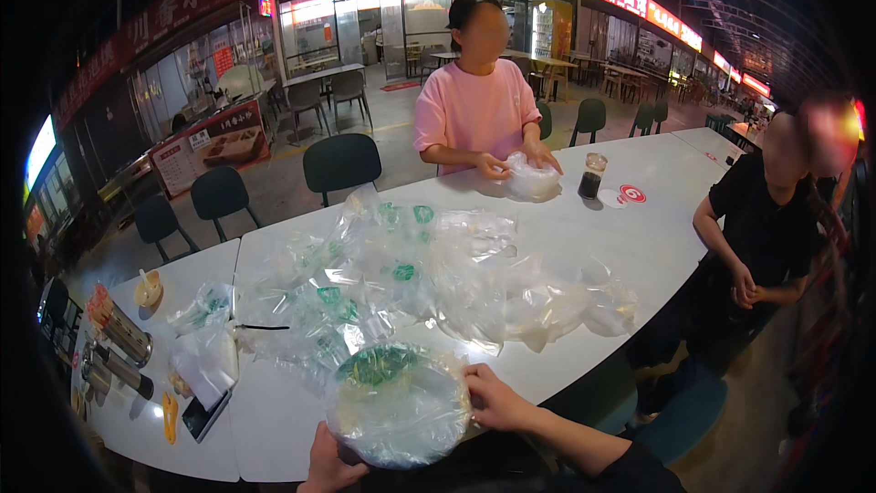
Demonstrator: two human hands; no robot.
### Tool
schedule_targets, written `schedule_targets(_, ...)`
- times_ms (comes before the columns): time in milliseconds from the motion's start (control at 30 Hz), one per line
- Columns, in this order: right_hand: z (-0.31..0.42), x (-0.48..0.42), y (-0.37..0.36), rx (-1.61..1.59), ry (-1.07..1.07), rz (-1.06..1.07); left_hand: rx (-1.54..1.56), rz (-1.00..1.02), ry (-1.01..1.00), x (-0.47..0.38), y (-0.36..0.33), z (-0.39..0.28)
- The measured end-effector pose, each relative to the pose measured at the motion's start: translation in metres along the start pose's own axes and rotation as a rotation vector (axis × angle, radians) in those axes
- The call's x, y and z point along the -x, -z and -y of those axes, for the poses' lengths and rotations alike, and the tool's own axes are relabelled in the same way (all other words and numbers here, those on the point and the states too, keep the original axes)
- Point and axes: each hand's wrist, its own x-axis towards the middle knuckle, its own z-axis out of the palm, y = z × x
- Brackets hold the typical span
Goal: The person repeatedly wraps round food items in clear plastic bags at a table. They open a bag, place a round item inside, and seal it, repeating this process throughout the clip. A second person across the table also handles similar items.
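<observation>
A round dish covered in a thin clear plastic bag (400,411) is at the table's near edge, tilted towards me. Green print shows through the plastic at its far side. My left hand (332,462) grips its lower left rim, thumb towards the dish. At the right rim, my right hand (493,397) pinches the plastic and the edge with bent fingers. Just beyond the dish spreads a heap of crumpled clear plastic bags (438,281), some with green print. What is under the plastic on the dish cannot be made out.
Across the white table (274,424) a person in pink (479,109) handles a plastic-wrapped bowl (530,178) beside a dark sauce bottle (592,177). At left are a chopstick holder (126,329), a phone (205,414), yellow-handled scissors (170,418) and a small bowl (148,289). Another person (759,219) is at right.
</observation>
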Motion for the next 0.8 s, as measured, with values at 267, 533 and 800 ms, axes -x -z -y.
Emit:
schedule_targets(267, 0.045, -0.003, 0.013, 0.008, 0.240, -0.075, 0.296, -0.488, 0.086, -0.007, -0.026, -0.004)
schedule_targets(533, 0.071, -0.001, 0.011, -0.132, 0.415, -0.268, 0.493, -0.300, 0.070, -0.024, 0.002, -0.046)
schedule_targets(800, 0.085, -0.021, 0.005, 0.104, 0.763, -0.482, 0.388, -0.312, 0.241, -0.034, 0.003, -0.065)
